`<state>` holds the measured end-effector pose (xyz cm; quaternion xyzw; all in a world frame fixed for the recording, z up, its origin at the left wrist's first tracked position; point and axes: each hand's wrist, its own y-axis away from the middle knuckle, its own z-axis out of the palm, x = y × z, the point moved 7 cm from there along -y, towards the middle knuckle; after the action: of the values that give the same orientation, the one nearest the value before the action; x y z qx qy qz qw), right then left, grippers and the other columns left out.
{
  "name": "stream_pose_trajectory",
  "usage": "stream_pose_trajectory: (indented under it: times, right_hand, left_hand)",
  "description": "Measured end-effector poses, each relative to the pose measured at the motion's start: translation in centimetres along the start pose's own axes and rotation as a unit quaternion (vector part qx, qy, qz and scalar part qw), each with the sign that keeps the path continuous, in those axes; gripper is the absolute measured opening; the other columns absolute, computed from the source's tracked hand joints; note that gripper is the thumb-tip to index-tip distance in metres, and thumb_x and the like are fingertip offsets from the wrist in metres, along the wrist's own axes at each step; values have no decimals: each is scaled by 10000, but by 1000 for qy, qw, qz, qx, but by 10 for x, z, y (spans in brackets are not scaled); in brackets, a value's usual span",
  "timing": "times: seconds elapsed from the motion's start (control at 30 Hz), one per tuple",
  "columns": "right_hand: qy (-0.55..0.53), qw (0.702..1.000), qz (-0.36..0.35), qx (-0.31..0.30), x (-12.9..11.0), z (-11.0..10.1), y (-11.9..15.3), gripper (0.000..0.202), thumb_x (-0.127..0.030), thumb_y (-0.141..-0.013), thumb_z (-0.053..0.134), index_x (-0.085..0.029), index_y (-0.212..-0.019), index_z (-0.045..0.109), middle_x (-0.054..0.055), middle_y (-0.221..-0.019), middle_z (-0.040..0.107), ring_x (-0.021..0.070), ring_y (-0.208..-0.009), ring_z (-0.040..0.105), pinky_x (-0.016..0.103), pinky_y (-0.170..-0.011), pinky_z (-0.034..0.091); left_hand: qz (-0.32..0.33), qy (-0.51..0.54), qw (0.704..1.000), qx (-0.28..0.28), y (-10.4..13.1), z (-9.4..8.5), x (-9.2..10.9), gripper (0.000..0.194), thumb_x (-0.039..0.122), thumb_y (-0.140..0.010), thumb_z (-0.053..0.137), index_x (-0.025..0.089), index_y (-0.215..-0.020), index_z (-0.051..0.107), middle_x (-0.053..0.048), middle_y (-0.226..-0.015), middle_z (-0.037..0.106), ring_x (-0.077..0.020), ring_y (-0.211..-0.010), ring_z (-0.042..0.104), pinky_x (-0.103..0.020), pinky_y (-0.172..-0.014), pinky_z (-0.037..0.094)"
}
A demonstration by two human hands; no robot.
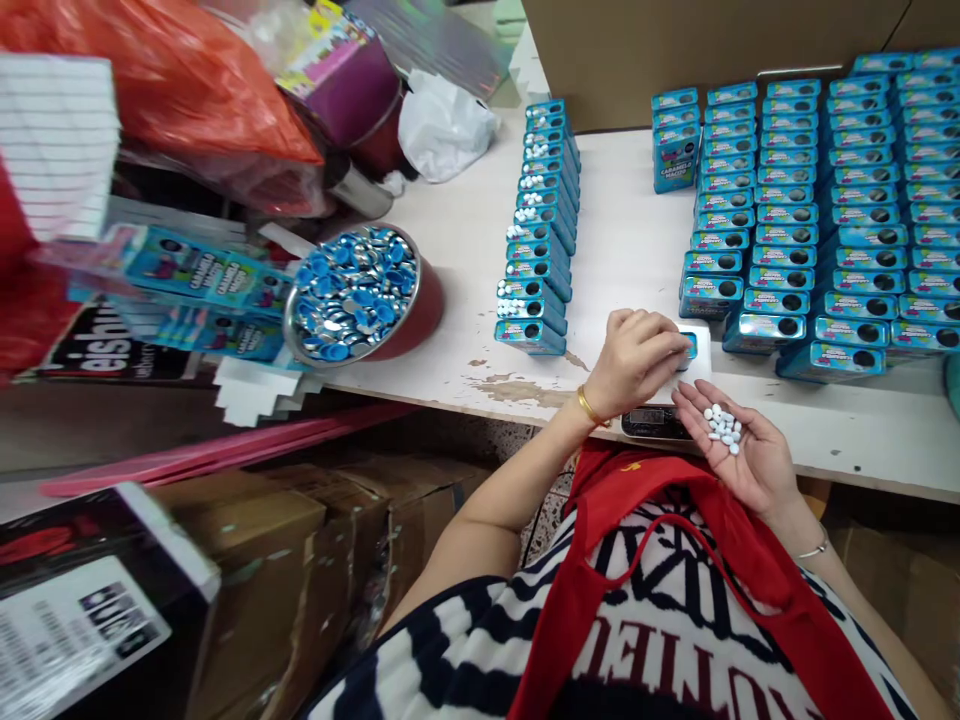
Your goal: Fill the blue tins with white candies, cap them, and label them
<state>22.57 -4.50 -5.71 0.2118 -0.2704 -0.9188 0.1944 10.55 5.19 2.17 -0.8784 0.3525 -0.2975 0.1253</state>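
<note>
My left hand, wearing a gold bracelet, has its fingers bent and closed at a small blue tin, partly covering it. The tin stands on the white plate of a kitchen scale whose dark display faces me. Just right of it, my right hand is turned palm up and cupped, with fingers stretched, bearing a small heap of white candies. Left of my hands, a row of blue tins runs away from me; several have white candies heaped at their tops.
Several columns of blue tins fill the right side of the table. At the left edge stands a metal bowl of small blue and silver caps. Behind are a crumpled white bag, an orange bag and a cardboard box.
</note>
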Motion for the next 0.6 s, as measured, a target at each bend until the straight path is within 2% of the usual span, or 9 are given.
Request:
stream_pose_trajectory:
  times: [0.07, 0.13, 0.2, 0.27, 0.3, 0.37, 0.5, 0.53, 0.6]
  right_hand:
    - [-3, 1000, -5, 6, -3, -6, 0, 363, -165, -861, 456, -151, -1187, 615, 125, -1266, 655, 208, -1229, 585, 384, -1015, 503]
    - [-7, 1000, -14, 13, -6, -11, 0, 362, -160, -860, 459, -137, -1184, 619, 140, -1274, 647, 215, -1236, 578, 375, -1014, 504]
    - [-10, 999, -23, 26, -11, -16, 0, 356, -152, -859, 453, -116, -1166, 631, 156, -1268, 648, 219, -1230, 581, 355, -1016, 501]
    - [-12, 999, -27, 39, -14, -20, -1, 352, -145, -861, 445, -109, -1149, 645, 157, -1272, 645, 219, -1226, 583, 341, -1026, 494]
    - [-12, 999, -27, 42, -16, -21, -1, 352, -143, -862, 444, -112, -1147, 650, 152, -1280, 642, 218, -1229, 581, 336, -1032, 488]
    - [-10, 999, -27, 42, -19, -22, -2, 353, -142, -866, 451, -126, -1152, 658, 139, -1298, 633, 212, -1240, 571, 332, -1048, 475]
    - [-9, 999, -34, 41, -25, -29, -3, 346, -159, -871, 468, -145, -1148, 675, 125, -1303, 632, 206, -1250, 561, 331, -1075, 448]
    - [-7, 998, -37, 42, -27, -32, -3, 341, -165, -873, 471, -154, -1141, 681, 118, -1300, 636, 205, -1252, 560, 334, -1079, 443]
    - [-3, 998, -42, 44, -30, -37, -4, 332, -178, -877, 476, -179, -1130, 691, 100, -1296, 640, 203, -1260, 552, 349, -1090, 431]
  left_hand:
    - [0, 6, 1000, -9, -1, 0, -11, 284, 424, -934, 507, 232, -1109, 620, -48, -1021, 653, -190, -957, 564, -377, -900, 337]
    - [1, 0, 1000, -23, 0, 1, -19, 503, 549, -867, 566, 210, -1239, 554, -87, -1135, 628, -221, -1037, 546, -384, -916, 337]
    - [18, -14, 997, -72, 0, 8, -23, 629, 604, -830, 584, 189, -1295, 507, -107, -1172, 616, -232, -1047, 541, -378, -898, 342]
    - [36, -33, 991, -126, -3, 16, -31, 560, 569, -864, 558, 186, -1269, 516, -87, -1101, 642, -213, -975, 560, -358, -851, 350]
    - [36, -44, 989, -136, -8, 17, -39, 495, 534, -886, 543, 187, -1239, 532, -73, -1050, 652, -203, -934, 565, -347, -826, 354]
    - [14, -63, 993, -104, -26, 11, -65, 417, 470, -900, 547, 177, -1197, 545, -67, -994, 652, -202, -895, 561, -337, -794, 366]
    - [-57, -96, 994, 18, -88, -3, -141, 335, 310, -859, 602, 151, -1151, 556, -102, -1033, 624, -235, -933, 529, -360, -839, 385]
    - [-70, -105, 992, 23, -106, 0, -159, 319, 278, -841, 614, 148, -1129, 569, -109, -1047, 620, -241, -943, 523, -367, -858, 381]
    - [-94, -116, 989, -4, -143, 17, -191, 310, 247, -823, 622, 139, -1112, 590, -121, -1061, 614, -248, -955, 516, -369, -876, 380]
